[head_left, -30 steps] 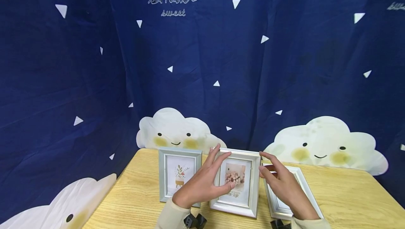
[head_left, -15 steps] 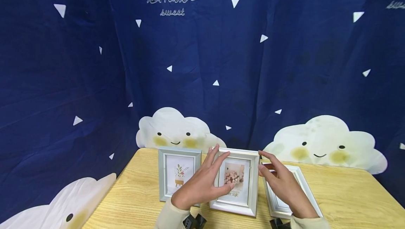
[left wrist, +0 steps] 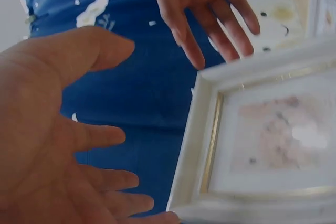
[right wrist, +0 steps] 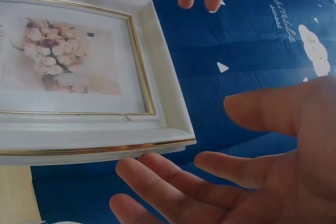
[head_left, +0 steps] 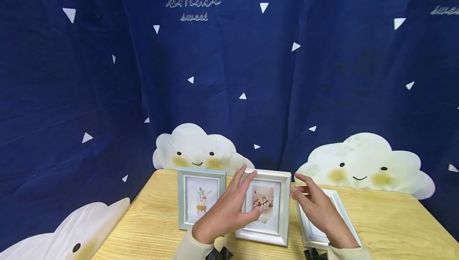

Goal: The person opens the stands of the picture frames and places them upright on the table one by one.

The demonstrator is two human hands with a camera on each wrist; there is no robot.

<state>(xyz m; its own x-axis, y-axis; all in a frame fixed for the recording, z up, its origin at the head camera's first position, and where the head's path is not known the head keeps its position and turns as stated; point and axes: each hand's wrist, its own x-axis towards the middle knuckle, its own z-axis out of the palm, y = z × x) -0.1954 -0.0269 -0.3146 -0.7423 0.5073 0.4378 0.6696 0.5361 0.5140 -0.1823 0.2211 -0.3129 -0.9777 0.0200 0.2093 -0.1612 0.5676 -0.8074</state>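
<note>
A white picture frame point(head_left: 283, 212) with a picture of pink flowers stands upright on the table. My left hand point(head_left: 229, 208) is before its left side, fingers extended along the upper left edge and thumb across the front. Just right of the frame, my right hand point(head_left: 319, 208) has loosely bent fingers and a small gap at the top corner. In the right wrist view, the fingertips point(right wrist: 131, 169) of that hand lie close to the frame's edge; contact is unclear. The left wrist view shows the left palm point(left wrist: 42, 145) facing the frame, nothing gripped.
A grey-blue frame point(head_left: 183, 200) with a plant picture stands to the left, partly behind my left wrist. Another white frame point(head_left: 344, 208) lies flat under my right forearm. The wooden table point(head_left: 398, 228) meets a dark blue curtain point(head_left: 215, 64) with clouds.
My right hand has drawn slightly away from the white frame's right edge. The left hand keeps its place against the frame. The head view has shifted a little.
</note>
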